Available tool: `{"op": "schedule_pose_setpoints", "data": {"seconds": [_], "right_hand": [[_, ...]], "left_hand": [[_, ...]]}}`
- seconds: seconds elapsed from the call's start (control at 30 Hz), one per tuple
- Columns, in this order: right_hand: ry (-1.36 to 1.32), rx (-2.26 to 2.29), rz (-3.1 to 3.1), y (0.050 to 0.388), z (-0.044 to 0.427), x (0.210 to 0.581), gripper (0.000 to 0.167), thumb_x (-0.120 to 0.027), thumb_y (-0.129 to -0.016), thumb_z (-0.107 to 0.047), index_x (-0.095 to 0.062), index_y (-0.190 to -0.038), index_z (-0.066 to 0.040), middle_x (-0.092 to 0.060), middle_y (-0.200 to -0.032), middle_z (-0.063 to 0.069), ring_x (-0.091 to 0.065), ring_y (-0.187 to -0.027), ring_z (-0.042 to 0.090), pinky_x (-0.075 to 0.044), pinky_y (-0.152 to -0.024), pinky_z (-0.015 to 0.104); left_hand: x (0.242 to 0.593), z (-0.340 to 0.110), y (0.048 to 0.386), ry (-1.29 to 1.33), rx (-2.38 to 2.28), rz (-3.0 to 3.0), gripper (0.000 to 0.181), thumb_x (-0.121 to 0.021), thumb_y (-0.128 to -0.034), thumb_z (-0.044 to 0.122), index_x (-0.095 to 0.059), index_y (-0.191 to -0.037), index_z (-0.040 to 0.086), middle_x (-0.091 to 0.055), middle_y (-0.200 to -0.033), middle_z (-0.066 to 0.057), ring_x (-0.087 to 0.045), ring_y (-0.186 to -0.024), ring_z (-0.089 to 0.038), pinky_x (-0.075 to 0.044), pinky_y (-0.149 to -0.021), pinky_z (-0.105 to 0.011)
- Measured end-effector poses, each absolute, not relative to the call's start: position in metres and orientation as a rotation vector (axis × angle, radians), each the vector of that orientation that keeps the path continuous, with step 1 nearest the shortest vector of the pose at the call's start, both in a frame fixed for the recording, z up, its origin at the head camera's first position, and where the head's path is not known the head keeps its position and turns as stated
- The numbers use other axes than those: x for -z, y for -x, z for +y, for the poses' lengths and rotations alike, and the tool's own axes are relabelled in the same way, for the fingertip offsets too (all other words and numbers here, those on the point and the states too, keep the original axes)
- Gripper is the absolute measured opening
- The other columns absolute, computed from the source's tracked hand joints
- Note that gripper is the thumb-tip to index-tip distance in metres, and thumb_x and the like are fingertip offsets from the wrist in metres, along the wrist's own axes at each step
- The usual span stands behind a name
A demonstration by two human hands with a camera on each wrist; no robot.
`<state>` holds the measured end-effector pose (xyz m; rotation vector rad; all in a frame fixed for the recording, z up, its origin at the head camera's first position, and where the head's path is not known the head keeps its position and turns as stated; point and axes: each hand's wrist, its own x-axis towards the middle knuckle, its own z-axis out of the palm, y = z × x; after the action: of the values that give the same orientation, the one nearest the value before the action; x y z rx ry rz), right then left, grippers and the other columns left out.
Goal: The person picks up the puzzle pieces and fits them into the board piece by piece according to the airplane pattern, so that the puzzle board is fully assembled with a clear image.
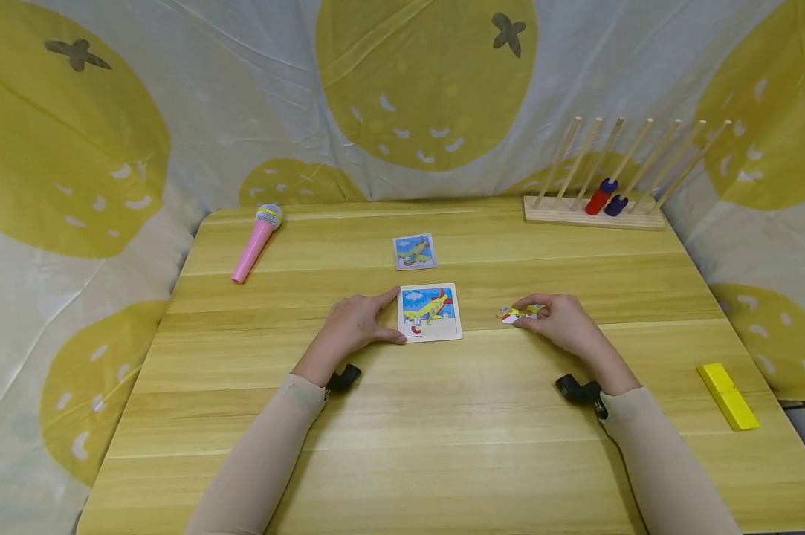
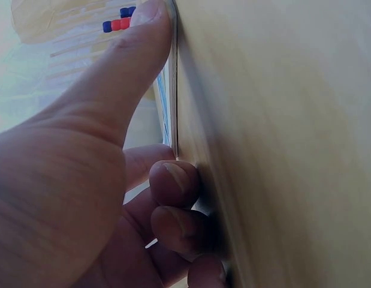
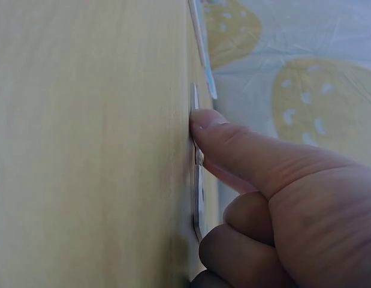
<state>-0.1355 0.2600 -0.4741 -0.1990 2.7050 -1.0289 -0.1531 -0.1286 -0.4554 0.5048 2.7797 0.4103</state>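
A small square jigsaw puzzle board point(image 1: 435, 305) with a yellow airplane picture lies on the table, partly filled; its lower right part shows bare white. My left hand point(image 1: 355, 323) holds the board at its left side, forefinger at the far corner and thumb at the near one. To the right, my right hand point(image 1: 563, 321) pinches a colourful puzzle piece point(image 1: 507, 317) between thumb and forefinger, low over the tabletop. More piece colour shows beside those fingers, partly hidden by them. Beyond the board lies a square airplane picture card point(image 1: 415, 251).
On the wooden table point(image 1: 442, 446), a pink toy microphone point(image 1: 253, 249) lies at the far left. A wooden peg rack point(image 1: 592, 215) with red and blue beads stands at the back right. Yellow blocks point(image 1: 728, 396) lie near the right edge. A patterned cloth point(image 1: 241, 96) hangs behind.
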Motion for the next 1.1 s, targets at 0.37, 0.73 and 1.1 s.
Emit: {"op": "schedule_pose_setpoints", "data": {"seconds": [0.37, 0.73, 1.1], "right_hand": [[0.282, 1.045, 2.706, 0.135, 0.249, 0.473, 0.034, -0.078, -0.098, -0.032, -0.075, -0.122, -0.008, -0.035, -0.058, -0.008, -0.027, -0.053, 0.008, -0.027, -0.052, 0.025], [0.622, 0.986, 2.651, 0.146, 0.156, 0.467, 0.029, -0.080, -0.095, -0.032, -0.077, -0.118, -0.013, -0.033, -0.055, -0.010, -0.027, -0.052, 0.007, -0.027, -0.056, 0.025], [0.713, 0.883, 2.665, 0.148, 0.134, 0.470, 0.029, -0.082, -0.094, -0.031, -0.079, -0.117, -0.013, -0.036, -0.057, -0.010, -0.033, -0.054, 0.007, -0.027, -0.057, 0.025]], "left_hand": [[0.455, -0.130, 0.152, -0.506, -0.426, 2.788, 0.103, -0.084, -0.0771, 0.069, -0.045, -0.163, 0.030, -0.034, -0.071, 0.004, -0.033, -0.065, -0.017, -0.026, -0.062, -0.034], [0.453, -0.128, 0.154, -0.534, -0.409, 2.783, 0.102, -0.082, -0.0787, 0.070, -0.044, -0.164, 0.029, -0.035, -0.070, 0.003, -0.032, -0.064, -0.016, -0.026, -0.062, -0.033], [0.454, -0.130, 0.153, -0.547, -0.401, 2.788, 0.102, -0.082, -0.0791, 0.069, -0.045, -0.164, 0.026, -0.035, -0.069, 0.004, -0.031, -0.062, -0.015, -0.025, -0.059, -0.032]]}}
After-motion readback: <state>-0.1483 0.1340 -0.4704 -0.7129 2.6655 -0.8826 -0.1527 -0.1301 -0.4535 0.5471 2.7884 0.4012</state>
